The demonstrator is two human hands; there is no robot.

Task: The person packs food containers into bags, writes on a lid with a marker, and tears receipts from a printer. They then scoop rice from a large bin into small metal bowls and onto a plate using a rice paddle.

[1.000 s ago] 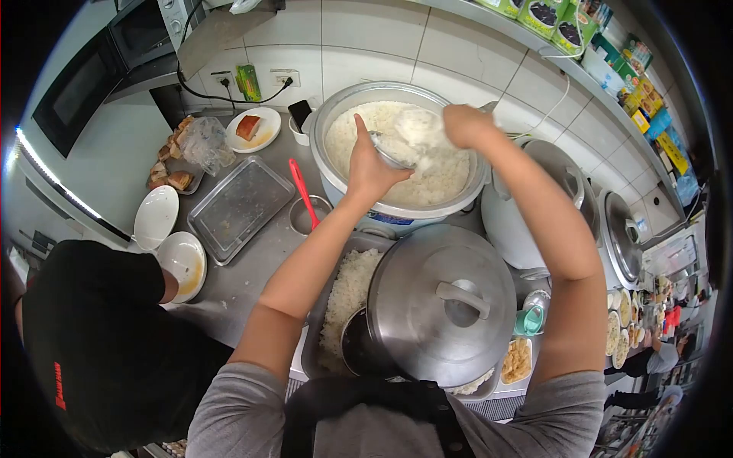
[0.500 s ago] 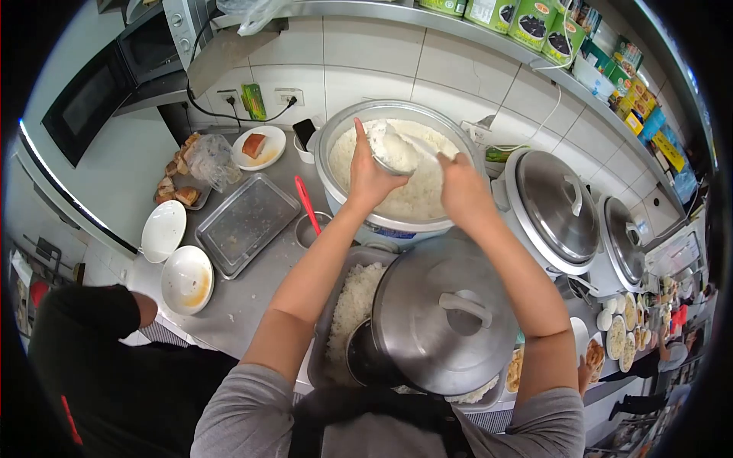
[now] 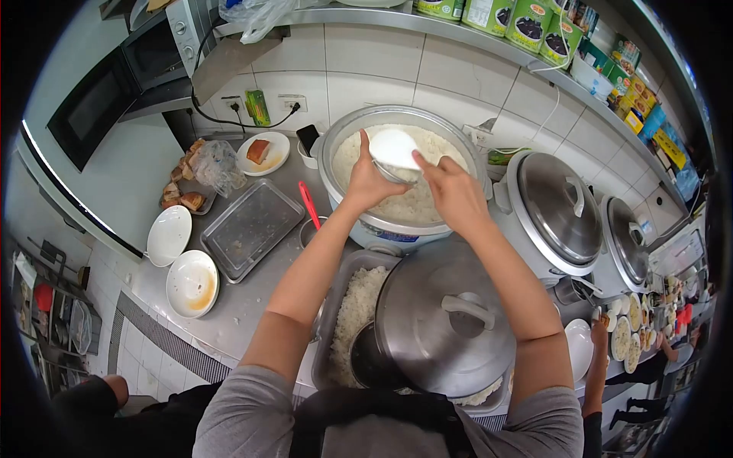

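My left hand (image 3: 369, 182) is wrapped around a small bowl (image 3: 394, 175), tilted above a large open rice cooker (image 3: 327, 169) full of white rice (image 3: 416, 200). In my right hand (image 3: 456, 197) is a white rice paddle (image 3: 392, 146). Its broad face lies over the mouth of the bowl and hides most of what is inside. Below my forearms, a big metal lid (image 3: 424, 328) rests on a dark pot (image 3: 368, 359), standing in a grey tub (image 3: 328, 347) that also holds loose rice.
Two lidded rice cookers (image 3: 553, 206) (image 3: 624, 240) stand to the right. On the left are a metal tray (image 3: 252, 229), used white dishes (image 3: 192, 284) and a small pot with a red handle (image 3: 308, 204). Another person's arm (image 3: 596, 366) reaches in at the right; someone in black (image 3: 92, 404) is at lower left.
The rice paddle has turned from beside the bowl to lie flat over its rice. My right hand has moved slightly left. The person at left has moved down and away; an arm appears at right.
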